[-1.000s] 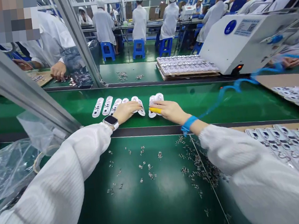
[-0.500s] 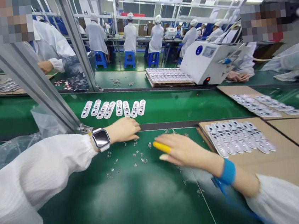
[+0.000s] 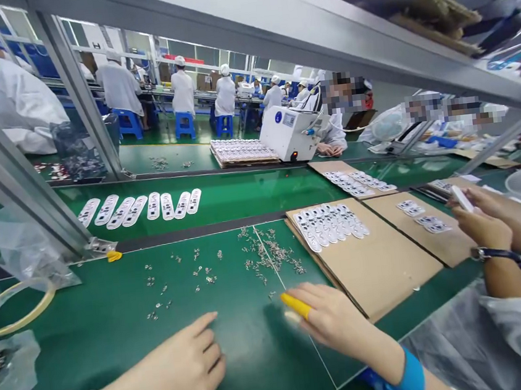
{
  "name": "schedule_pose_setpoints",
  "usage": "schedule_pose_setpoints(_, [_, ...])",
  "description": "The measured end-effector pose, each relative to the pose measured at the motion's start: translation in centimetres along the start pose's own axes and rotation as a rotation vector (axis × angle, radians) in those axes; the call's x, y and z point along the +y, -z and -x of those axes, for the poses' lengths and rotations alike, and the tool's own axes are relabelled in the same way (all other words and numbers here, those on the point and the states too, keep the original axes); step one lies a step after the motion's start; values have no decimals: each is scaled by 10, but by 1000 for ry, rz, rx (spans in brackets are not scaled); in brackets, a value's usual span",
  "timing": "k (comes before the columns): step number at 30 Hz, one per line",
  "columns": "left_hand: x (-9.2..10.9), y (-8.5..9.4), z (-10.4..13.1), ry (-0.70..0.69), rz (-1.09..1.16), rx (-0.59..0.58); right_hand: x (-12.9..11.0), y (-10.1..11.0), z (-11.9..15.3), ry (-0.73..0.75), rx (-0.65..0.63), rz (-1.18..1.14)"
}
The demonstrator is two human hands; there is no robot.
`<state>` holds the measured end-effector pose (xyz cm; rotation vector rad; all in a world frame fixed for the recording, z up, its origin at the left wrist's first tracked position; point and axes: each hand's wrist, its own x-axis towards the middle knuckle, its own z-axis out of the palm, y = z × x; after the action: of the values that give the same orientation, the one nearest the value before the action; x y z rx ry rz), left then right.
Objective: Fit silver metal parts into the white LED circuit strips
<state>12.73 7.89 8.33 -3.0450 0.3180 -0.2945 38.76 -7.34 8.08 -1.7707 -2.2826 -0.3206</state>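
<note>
My left hand [image 3: 185,367] hovers low over the green table [image 3: 252,345], its index finger stretched out and the others loosely bent, holding nothing. To its right is my right hand [image 3: 324,315], with a yellow cover on one finger and a blue wrist band; its fingers are extended, with nothing visible in them. Beyond the hands, small metal parts [image 3: 271,253] lie in a dense scatter, with sparser ones [image 3: 198,273] to the left. Flat white pieces [image 3: 331,225] stand in a row on cardboard [image 3: 384,262] at the right.
Across a dark edge, more white pieces [image 3: 154,206] lie on a green strip. A metal post [image 3: 29,163] rises at the left, near a tape roll [image 3: 16,307]. At the right, a co-worker's hands [image 3: 487,221] hold a white item. A white machine [image 3: 288,131] stands behind.
The view has swung right. Both my hands have drawn back toward the near side, away from the strip, uncovering the dense scatter of metal parts. More of the co-worker at the right shows.
</note>
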Motion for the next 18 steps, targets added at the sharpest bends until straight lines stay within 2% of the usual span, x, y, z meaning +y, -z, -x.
schedule_pose_setpoints(3, [-4,-1,-23,-132,-41,-54,44,-12,9,-200,68,73])
schedule_pose_setpoints(6, [-25,-8,-66,-125,-43,-76,94,-32,12,-546,-5,139])
schedule_pose_setpoints(8, [-44,-17,-99,-164,-30,-78,121,-45,11,-650,-49,152])
schedule_pose_setpoints(13, [-85,-48,-183,-139,-54,-53,154,-60,14,-670,-87,127])
schedule_pose_setpoints(18, [-104,-76,-261,-101,-69,10,172,-60,39,-634,-79,88])
